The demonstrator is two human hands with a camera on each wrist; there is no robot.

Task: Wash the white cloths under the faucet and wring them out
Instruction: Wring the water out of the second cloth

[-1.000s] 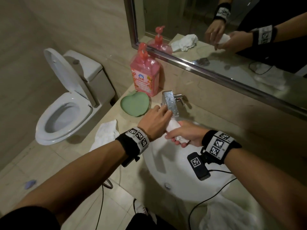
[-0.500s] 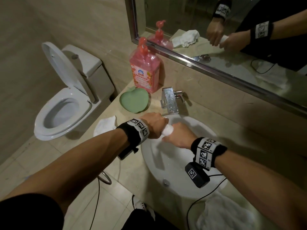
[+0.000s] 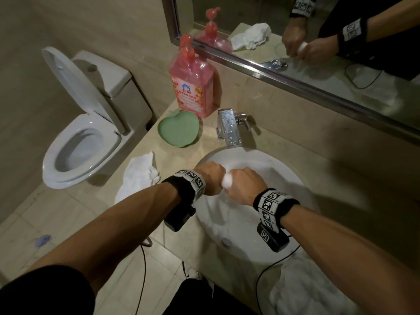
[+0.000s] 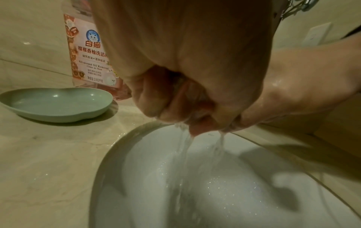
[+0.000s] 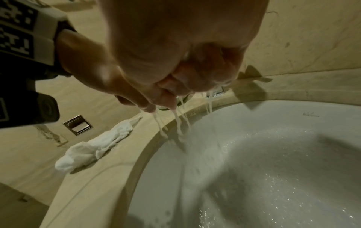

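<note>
Over sink point(image 3: 293, 178): two hands, three cloths

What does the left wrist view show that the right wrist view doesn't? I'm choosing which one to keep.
Only the left wrist view shows the green dish and the pink soap bottle. Only the right wrist view shows the spare white cloth lying on the counter. Both show a fist clenched and water streaming from it into the sink.

Soaked white terry cloth point(image 3: 228, 181), wet and nubbly. Glossy glazed basin point(image 3: 284, 178), beaded with droplets. Polished chrome faucet point(image 3: 228, 128), mirror-bright. Smooth, faintly veined beige stone bench point(image 3: 181, 155). Translucent pink plastic bottle point(image 3: 193, 87), matt green dish point(image 3: 178, 131).
</note>
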